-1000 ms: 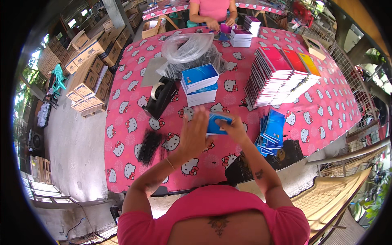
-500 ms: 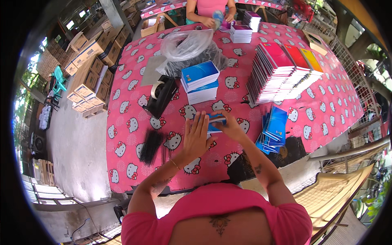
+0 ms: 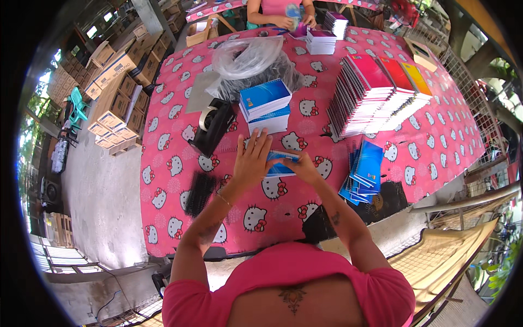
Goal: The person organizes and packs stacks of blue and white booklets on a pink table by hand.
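Observation:
A small blue-covered notebook (image 3: 280,170) lies on the table in front of me. My right hand (image 3: 304,168) grips its right side, thumb on top. My left hand (image 3: 251,163) rests at its left edge, fingers stretched out flat and together, the thumb reaching over the cover. Just beyond my hands stands a stack of blue notebooks (image 3: 265,99) with white page edges. Black spiral binding coils (image 3: 200,194) lie in a bunch left of my left forearm. Several blue spiral notebooks (image 3: 366,170) are fanned in a loose pile to the right.
A black tape dispenser (image 3: 214,128) stands left of the stack, with a clear plastic bag (image 3: 250,65) of dark contents behind. Tall piles of pink, red and yellow spiral notebooks (image 3: 376,95) rise at right. Across the patterned pink table (image 3: 261,218), a co-worker's hands (image 3: 294,23) handle purple notebooks.
My left hand has shifted up and left, and its thumb now lies over the notebook. My right hand has tilted the notebook's cover flatter. The co-worker's hands moved slightly.

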Tool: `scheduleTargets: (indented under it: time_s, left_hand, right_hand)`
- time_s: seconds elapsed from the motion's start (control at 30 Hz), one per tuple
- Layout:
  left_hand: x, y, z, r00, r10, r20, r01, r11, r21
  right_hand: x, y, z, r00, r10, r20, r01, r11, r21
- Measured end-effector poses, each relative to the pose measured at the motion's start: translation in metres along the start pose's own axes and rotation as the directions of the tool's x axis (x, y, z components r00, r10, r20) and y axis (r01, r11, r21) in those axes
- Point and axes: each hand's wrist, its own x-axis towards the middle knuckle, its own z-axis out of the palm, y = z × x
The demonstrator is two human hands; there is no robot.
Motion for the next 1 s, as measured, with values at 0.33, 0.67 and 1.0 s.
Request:
scheduleTargets:
  time_s: [0.33,0.67,1.0]
  left_hand:
    - [-0.019,0.024,0.012,0.985,-0.12,0.125,0.132,0.987,-0.09]
    - [-0.027,0.038,0.029,0.99,-0.117,0.077,0.128,0.979,-0.159]
    - [-0.055,0.062,0.035,0.988,-0.098,0.119,0.122,0.969,-0.216]
  right_hand:
    - [-0.001,0.01,0.005,0.997,-0.081,0.0,0.081,0.995,-0.065]
    - [-0.005,0.014,0.008,0.991,-0.135,0.002,0.135,0.991,-0.016]
    - [-0.001,0.018,0.008,0.999,-0.033,-0.027,0.028,0.985,-0.172]
